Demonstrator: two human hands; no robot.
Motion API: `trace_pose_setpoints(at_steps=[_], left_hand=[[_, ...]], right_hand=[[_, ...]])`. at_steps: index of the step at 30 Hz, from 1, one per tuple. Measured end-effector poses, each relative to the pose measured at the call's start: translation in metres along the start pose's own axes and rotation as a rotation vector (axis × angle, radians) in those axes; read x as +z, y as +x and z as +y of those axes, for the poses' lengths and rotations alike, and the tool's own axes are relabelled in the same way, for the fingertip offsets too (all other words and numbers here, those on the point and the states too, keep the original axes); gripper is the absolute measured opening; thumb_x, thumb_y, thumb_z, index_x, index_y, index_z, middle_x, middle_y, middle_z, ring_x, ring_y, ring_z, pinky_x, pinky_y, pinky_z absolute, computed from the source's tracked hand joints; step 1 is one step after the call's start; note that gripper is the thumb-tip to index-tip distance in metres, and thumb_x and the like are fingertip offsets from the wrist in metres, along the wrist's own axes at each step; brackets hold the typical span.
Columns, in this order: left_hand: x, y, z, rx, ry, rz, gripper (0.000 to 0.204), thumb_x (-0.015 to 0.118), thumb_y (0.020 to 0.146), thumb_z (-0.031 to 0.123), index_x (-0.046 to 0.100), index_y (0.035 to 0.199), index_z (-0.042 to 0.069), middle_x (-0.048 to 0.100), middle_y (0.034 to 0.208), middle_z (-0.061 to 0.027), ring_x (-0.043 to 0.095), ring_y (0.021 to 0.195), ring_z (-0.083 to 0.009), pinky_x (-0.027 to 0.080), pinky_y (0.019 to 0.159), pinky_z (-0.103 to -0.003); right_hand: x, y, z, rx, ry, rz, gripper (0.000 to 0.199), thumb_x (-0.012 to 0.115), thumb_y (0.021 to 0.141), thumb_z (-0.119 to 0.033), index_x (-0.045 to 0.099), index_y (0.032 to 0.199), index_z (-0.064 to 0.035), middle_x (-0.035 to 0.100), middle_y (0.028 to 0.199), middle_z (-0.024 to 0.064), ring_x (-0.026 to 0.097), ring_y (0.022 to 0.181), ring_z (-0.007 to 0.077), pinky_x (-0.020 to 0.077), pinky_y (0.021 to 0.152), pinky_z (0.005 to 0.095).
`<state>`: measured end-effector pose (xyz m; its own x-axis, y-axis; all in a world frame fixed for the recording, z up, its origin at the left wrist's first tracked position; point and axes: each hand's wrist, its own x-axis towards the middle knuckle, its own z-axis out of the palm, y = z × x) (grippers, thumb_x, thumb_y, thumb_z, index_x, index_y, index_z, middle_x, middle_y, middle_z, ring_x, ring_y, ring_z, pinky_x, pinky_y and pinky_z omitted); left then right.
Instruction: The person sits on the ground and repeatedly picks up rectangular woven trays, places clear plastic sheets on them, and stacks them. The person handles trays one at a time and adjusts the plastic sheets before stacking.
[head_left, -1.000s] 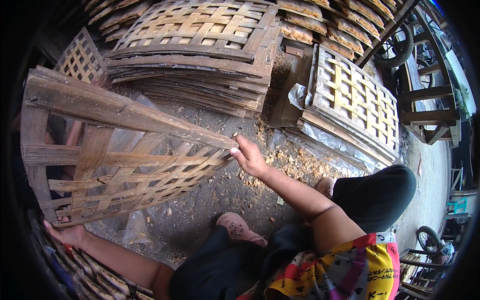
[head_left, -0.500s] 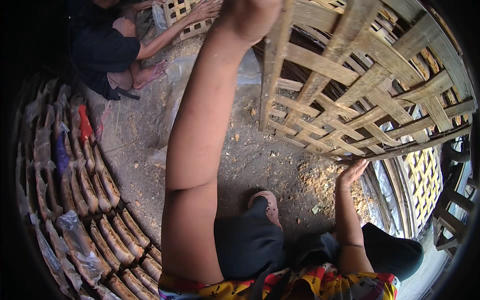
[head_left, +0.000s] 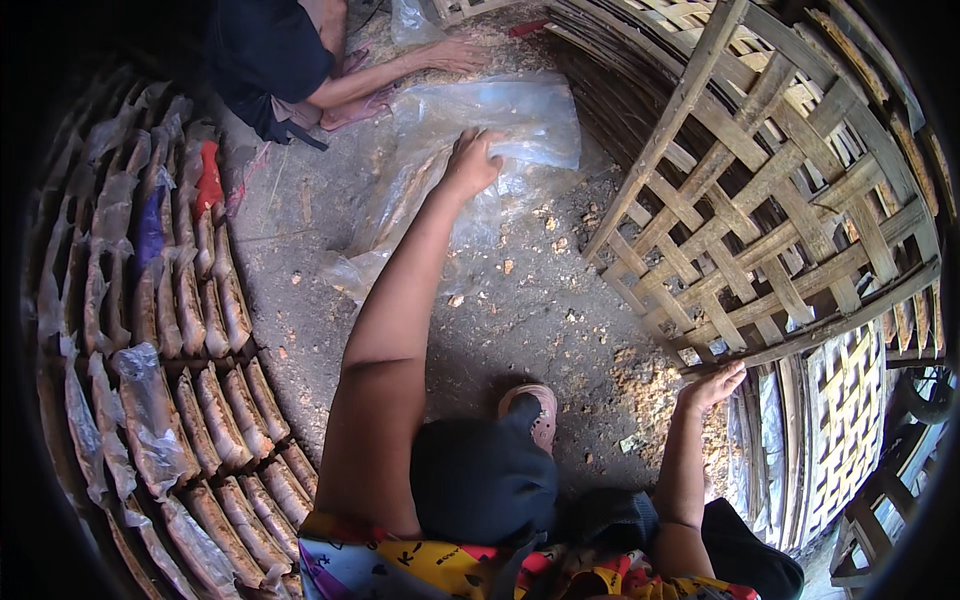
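Observation:
A woven bamboo lattice rack [head_left: 770, 190] stands tilted at the right. My right hand [head_left: 712, 388] is at its lower edge, fingers stretched out, the tips touching or almost touching the frame. Farther off at center, my left hand [head_left: 474, 162] is over a clear, wrinkled plastic sheet [head_left: 535, 115] on the ground. Its fingers are half bent, with the thumb apart, and no held object shows. Whether that hand touches the plastic, I cannot tell.
At the left, long curved rows of brown slabs [head_left: 225, 420] stand on edge, some wrapped in plastic. A crouching person's hand [head_left: 455, 55] reaches in at the top. More racks [head_left: 845, 420] are stacked at right. Crumbs [head_left: 650, 395] litter the ground.
My left hand has come away from the lattice rack's upper edge and down over the plastic sheet. The rack now leans farther right. My right hand stays by its lower edge.

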<state>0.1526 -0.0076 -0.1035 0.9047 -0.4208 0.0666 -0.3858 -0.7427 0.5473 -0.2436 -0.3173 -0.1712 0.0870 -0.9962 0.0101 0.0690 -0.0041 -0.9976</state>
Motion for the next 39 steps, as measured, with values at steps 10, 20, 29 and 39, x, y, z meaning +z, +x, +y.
trace_pose_setpoints(at_steps=[10, 20, 29, 39], left_hand=[[0.072, -0.007, -0.007, -0.220, 0.186, 0.002, 0.047, 0.071, 0.081, 0.025, 0.057, 0.125, 0.021, 0.012, 0.155, -0.0253, 0.009, 0.144, -0.0438, 0.018, 0.114, -0.053], [0.129, 0.022, 0.014, -0.114, 0.496, -0.318, 0.039, 0.068, 0.081, 0.033, 0.065, 0.118, 0.023, -0.011, 0.159, -0.0174, -0.019, 0.145, -0.0374, -0.008, 0.113, -0.060], [0.166, 0.046, -0.001, -0.078, 0.537, -0.010, 0.046, 0.051, 0.094, 0.033, 0.055, 0.131, 0.007, 0.030, 0.153, -0.0070, 0.004, 0.147, -0.0299, -0.007, 0.112, -0.065], [0.023, 0.057, 0.019, 0.025, -0.308, 0.868, 0.019, 0.057, 0.087, 0.000, 0.070, 0.100, 0.004, 0.067, 0.102, -0.0099, 0.064, 0.098, -0.0237, 0.048, 0.088, -0.037]], right_hand=[[-0.026, 0.020, 0.036, -0.073, -0.503, -0.042, 0.074, 0.030, 0.101, -0.051, 0.025, 0.145, 0.0083, 0.020, 0.153, 0.0276, 0.026, 0.140, 0.0346, 0.0227, 0.115, 0.0439], [-0.015, 0.019, 0.014, -0.307, -0.335, -0.121, 0.071, 0.026, 0.099, -0.055, 0.034, 0.139, 0.0033, 0.037, 0.138, 0.0256, 0.039, 0.130, 0.0346, 0.0288, 0.110, 0.0512], [-0.034, 0.009, 0.000, -0.321, -0.429, 0.002, 0.067, 0.031, 0.100, -0.052, 0.035, 0.137, 0.0036, 0.040, 0.133, 0.0296, 0.040, 0.126, 0.0375, 0.0297, 0.107, 0.0531], [-0.028, 0.024, -0.029, -0.745, -0.559, 0.084, 0.070, 0.021, 0.101, -0.053, 0.038, 0.136, 0.0051, 0.042, 0.136, 0.0225, 0.049, 0.116, 0.0302, 0.0439, 0.094, 0.0429]])
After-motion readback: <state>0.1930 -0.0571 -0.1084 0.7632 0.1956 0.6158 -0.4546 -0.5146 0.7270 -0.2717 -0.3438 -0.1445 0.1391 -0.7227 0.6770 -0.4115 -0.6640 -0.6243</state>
